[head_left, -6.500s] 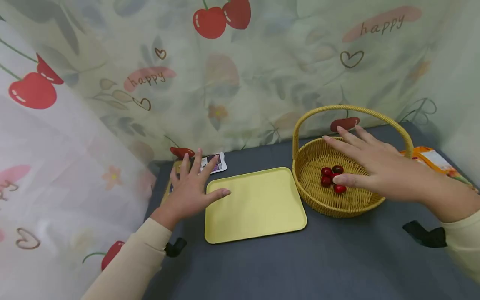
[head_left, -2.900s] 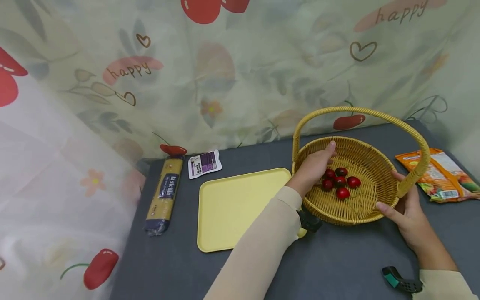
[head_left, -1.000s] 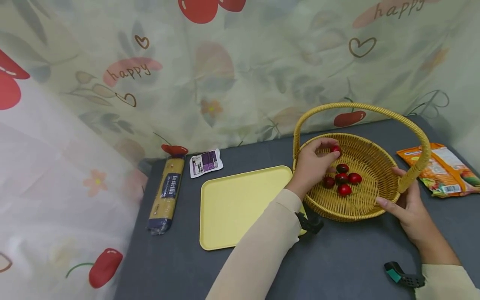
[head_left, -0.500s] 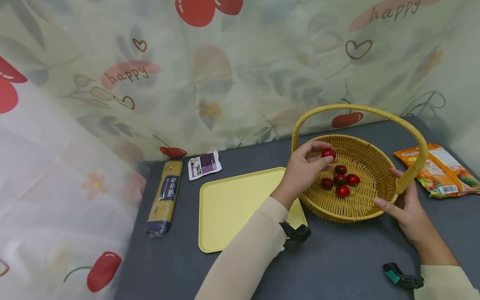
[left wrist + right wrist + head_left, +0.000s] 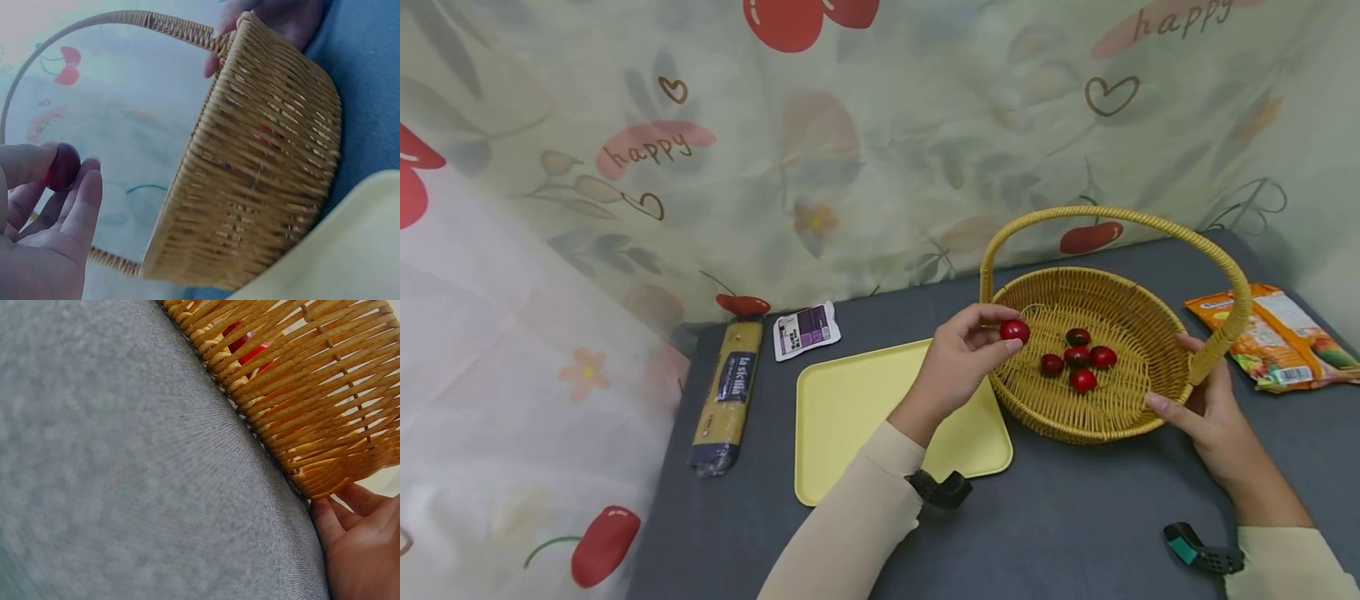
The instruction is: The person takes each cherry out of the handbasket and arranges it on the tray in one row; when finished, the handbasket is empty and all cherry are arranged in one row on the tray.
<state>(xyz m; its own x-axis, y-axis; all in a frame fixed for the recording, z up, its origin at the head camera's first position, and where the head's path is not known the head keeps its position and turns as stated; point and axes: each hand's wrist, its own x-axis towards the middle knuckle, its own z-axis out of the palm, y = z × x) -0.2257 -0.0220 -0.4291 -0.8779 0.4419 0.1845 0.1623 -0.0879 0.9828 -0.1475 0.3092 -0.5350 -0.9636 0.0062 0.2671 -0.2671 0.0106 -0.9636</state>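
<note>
In the head view my left hand (image 5: pixel 951 362) pinches a dark red cherry (image 5: pixel 1015 332) between thumb and fingers, by the left rim of the wicker basket (image 5: pixel 1033 408) and above part of the yellow tray (image 5: pixel 850 425). The left wrist view shows the pinched cherry (image 5: pixel 64 167) up close, apart from the basket's side (image 5: pixel 256 162). Several more cherries (image 5: pixel 1077 357) lie on the basket floor. My right hand (image 5: pixel 1217 429) grips the basket's right rim below the handle, thumb inside. Its other fingers are partly hidden behind the wicker.
A pasta packet (image 5: pixel 727 400) lies left of the tray, with a small white and purple sachet (image 5: pixel 807 331) behind it. Right of the basket is an orange snack bag (image 5: pixel 1277 337). The basket's tall handle (image 5: pixel 1112 214) arches over it. A patterned curtain (image 5: pixel 880 150) stands behind the table.
Over the last second my left hand has carried the cherry out of the basket, left and toward me, to its left rim. Earlier, my right hand came down onto the basket and has stayed there.
</note>
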